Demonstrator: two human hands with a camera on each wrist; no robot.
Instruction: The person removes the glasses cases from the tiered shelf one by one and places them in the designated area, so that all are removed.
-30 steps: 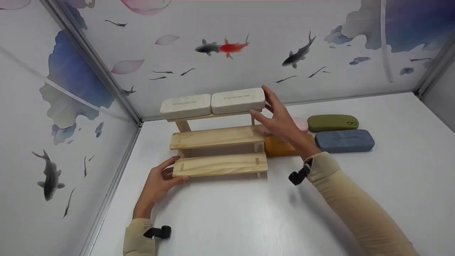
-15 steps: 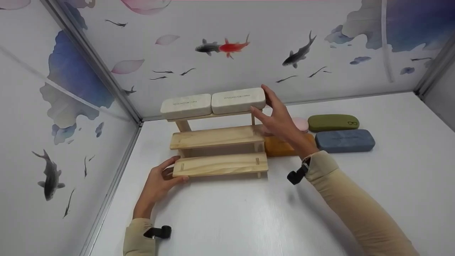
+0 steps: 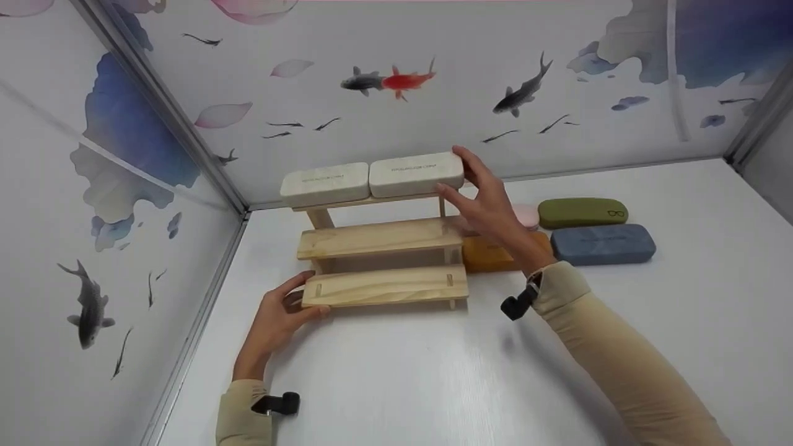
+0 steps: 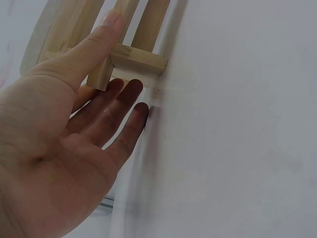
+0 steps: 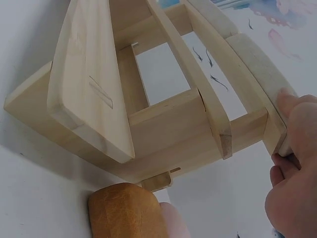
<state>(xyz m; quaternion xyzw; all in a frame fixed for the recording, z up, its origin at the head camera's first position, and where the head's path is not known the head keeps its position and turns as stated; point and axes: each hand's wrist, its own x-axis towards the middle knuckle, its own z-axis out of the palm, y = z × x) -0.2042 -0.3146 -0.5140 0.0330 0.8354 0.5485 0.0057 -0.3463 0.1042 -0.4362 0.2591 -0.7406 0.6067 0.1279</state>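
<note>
Evidently, the right hand pinches the right end of one white glasses case, thumb on its front and fingers at its far side. That case lies on the top tier of a three-tier wooden rack, just beside a second white case. The left hand grips the left end of the lowest tier between thumb and index finger, its other fingers spread apart. Right of the rack, on the white table, lie an orange case, a partly hidden pink case, a green glasses case and a blue case.
</note>
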